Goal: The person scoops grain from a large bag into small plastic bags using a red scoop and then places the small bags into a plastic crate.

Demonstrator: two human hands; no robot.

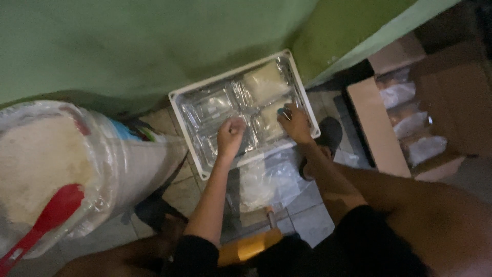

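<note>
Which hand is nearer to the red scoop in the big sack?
Left. The left hand rests in the white tray, on the side toward the red scoop; the right hand sits farther across the tray, away from it.

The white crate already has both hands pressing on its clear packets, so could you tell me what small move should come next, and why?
Probably lift the right hand off and reach for another packet. Both it and the left hand rest on clear packets lying flat in the white crate, which look settled, and the crate's near-left part seems less filled.
</note>
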